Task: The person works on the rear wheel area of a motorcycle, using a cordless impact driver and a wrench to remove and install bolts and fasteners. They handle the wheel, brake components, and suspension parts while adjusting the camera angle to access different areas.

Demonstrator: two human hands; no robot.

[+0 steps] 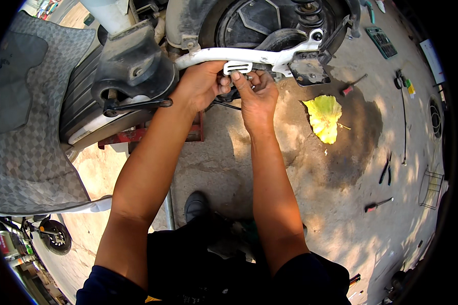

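A scooter's white frame tube (239,55) runs across the top, below the dark rear wheel (259,23). From it hangs a white slotted bracket (237,67). My left hand (204,84) is at the bracket's left side, fingers curled and partly hidden beneath the tube. Just right of it, my right hand (259,96) has its thumb against the bracket's lower edge and its fingers bent in behind. A small dark metal piece shows between the right thumb and fingers, too small to name. Whatever the left fingertips hold is hidden.
A black lever (137,104) juts out near my left forearm. Below the scooter is a red metal stand (196,127). On the floor to the right lie a yellow leaf (324,117), screwdrivers (379,205), pliers (386,168) and a tool case (381,42).
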